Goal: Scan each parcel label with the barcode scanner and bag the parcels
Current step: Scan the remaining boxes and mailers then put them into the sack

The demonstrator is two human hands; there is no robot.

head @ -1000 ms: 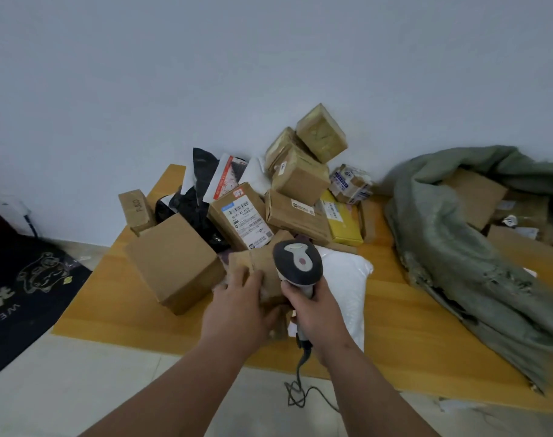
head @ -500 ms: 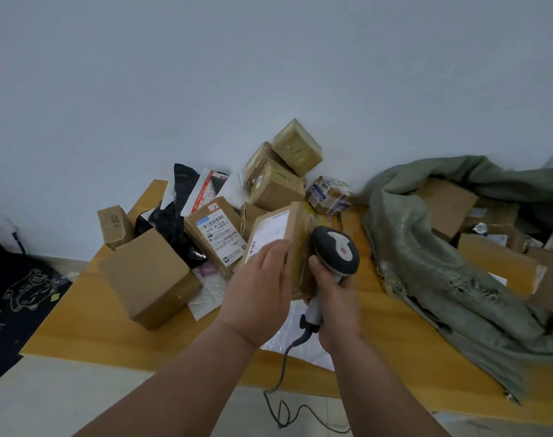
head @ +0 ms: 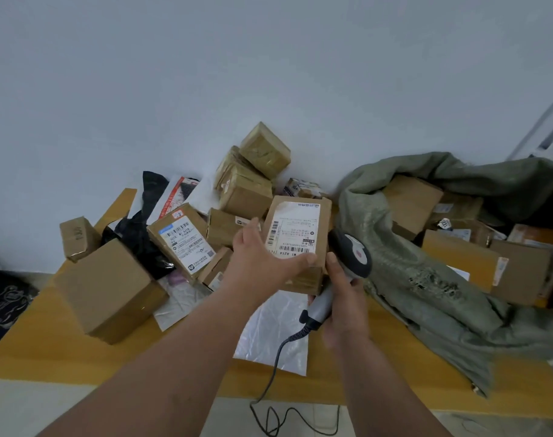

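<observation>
My left hand (head: 262,263) holds a small brown parcel (head: 297,238) above the table, its white barcode label turned up toward me, thumb across the label's lower edge. My right hand (head: 344,304) grips the handle of a grey barcode scanner (head: 350,257), whose head sits just right of the parcel. The scanner's coiled cable (head: 278,367) hangs down over the table edge. A grey-green woven sack (head: 426,279) lies open on the right with several brown boxes inside.
A heap of cardboard parcels (head: 250,184) and black and white mailer bags (head: 142,222) leans against the wall. A large plain box (head: 108,285) stands at the left on the yellow wooden table (head: 48,348). A clear plastic bag (head: 278,329) lies under my hands.
My left hand has lifted the parcel off the table and turned its label face up. The scanner has shifted from over the parcel to its right side.
</observation>
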